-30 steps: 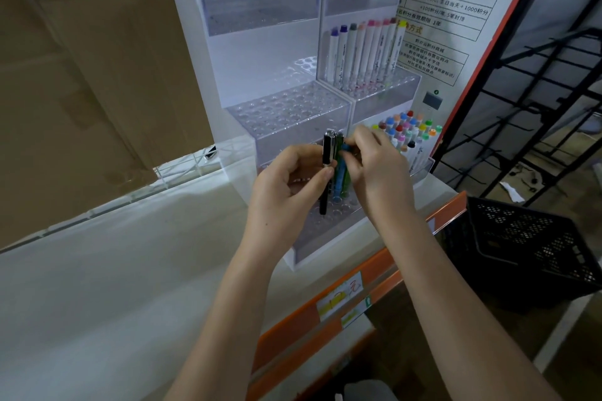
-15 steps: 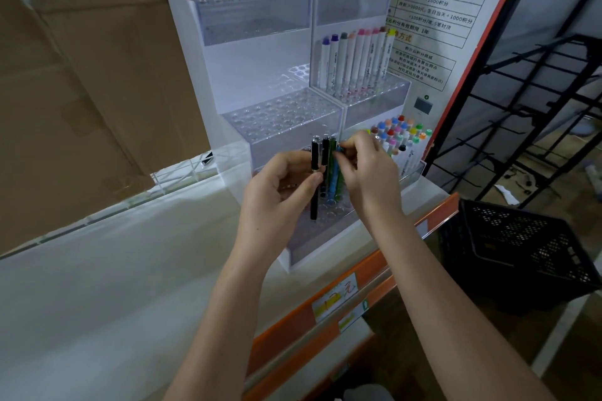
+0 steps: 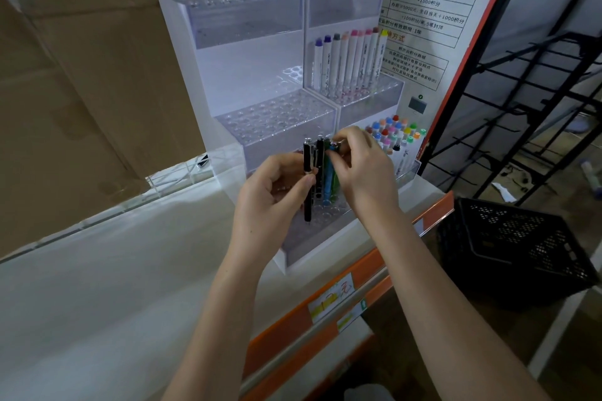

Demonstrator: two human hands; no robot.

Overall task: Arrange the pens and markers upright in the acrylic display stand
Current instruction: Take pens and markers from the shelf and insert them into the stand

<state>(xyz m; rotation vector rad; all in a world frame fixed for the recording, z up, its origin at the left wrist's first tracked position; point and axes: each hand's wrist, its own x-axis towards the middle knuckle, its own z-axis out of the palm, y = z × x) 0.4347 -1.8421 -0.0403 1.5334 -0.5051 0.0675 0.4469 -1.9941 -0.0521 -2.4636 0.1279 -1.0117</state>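
Left hand (image 3: 273, 195) pinches slim black pen (image 3: 307, 182) upright over clear acrylic display stand's (image 3: 260, 58) front holes; right hand (image 3: 361, 169) fingers grip blue pen (image 3: 328, 179), seating it.

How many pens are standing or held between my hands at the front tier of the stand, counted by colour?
Black pens: 2
Blue pens: 1
Green pens: 1
Total: 4
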